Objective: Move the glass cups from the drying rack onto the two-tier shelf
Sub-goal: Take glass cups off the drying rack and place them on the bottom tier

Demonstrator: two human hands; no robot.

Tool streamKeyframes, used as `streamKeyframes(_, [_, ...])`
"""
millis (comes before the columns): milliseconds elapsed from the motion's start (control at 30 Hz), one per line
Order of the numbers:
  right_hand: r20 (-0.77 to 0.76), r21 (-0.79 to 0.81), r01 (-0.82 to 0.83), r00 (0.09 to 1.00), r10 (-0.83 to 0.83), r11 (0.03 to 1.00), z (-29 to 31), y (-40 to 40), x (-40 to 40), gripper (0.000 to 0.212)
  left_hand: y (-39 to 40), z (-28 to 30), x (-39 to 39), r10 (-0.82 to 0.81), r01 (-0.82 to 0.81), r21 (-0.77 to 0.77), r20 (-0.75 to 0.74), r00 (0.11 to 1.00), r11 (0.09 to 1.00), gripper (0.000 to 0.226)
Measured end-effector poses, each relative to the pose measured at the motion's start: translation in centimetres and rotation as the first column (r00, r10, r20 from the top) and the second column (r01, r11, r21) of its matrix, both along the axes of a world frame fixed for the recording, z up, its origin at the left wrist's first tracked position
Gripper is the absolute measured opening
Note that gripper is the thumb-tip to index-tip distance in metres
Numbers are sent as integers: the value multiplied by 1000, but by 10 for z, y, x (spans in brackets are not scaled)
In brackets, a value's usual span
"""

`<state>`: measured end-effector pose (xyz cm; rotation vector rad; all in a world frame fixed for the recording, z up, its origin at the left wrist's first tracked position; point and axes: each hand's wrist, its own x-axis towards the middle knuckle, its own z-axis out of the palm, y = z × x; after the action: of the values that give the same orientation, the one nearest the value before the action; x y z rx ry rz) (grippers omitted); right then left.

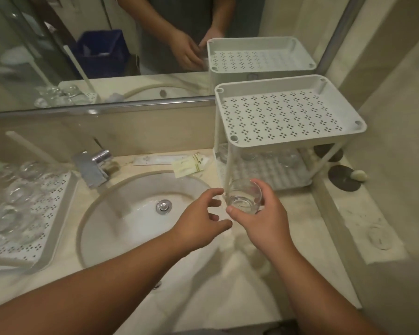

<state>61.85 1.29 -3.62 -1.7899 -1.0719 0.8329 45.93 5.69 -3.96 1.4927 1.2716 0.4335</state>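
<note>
Holding a cup (243, 196) near the shelf (288, 112) front, the right hand (261, 218) fingers grasp it; the left hand (198, 221) fingers are released beside the cup.

Clear glass cup (244, 197), matt plastic shelf (288, 112)

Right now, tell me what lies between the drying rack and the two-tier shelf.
In the head view, the sink basin and its faucet lie between the drying rack and the two-tier shelf.

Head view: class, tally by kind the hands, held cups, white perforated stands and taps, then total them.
Hands: 2, left hand and right hand
Held glass cup: 1
Stands: 2, drying rack and two-tier shelf
Tap: 1
Total: 6
</note>
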Motion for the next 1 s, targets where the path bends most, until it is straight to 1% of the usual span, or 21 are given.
streamKeyframes(167, [-19, -32, 47, 999, -47, 998, -17, 20, 28, 82, 16, -2, 18, 76, -77, -7, -52, 996, 997, 62])
streamKeyframes(333, [9, -10, 66, 998, -66, 998, -32, 45, 45, 84, 31, -3, 31, 93, -95, -16, -110, 990, 995, 74])
streamKeyframes(400, [21, -1, 63, 998, -63, 998, -39, 58, 51, 84, 36, -2, 35, 68, -68, 4, -158, 985, 998, 77])
streamKeyframes(500, [42, 22, 56, 997, -57, 998, -50, 77, 57, 82, 44, -2, 40, -6, 32, 77, -311, 950, 997, 81])
streamKeyframes(567, [62, 35, 46, 997, -48, 998, -58, 89, 58, 79, 50, -5, 42, -38, 81, 101, -371, 928, 992, 83])
streamKeyframes(667, [81, 3, 16, 997, -16, 1000, -73, 104, 61, 79, 54, -8, 44, -41, 78, 92, -351, 935, 993, 84])
streamKeyframes(800, [138, -50, -26, 990, 33, 998, -91, 117, 60, 80, 53, -11, 48, -19, 35, 57, -255, 967, 998, 84])
streamKeyframes(1000, [91, -121, -59, 993, 70, 991, -110, 123, 55, 85, 51, -16, 48, -19, 46, 103, -247, 969, 994, 85])
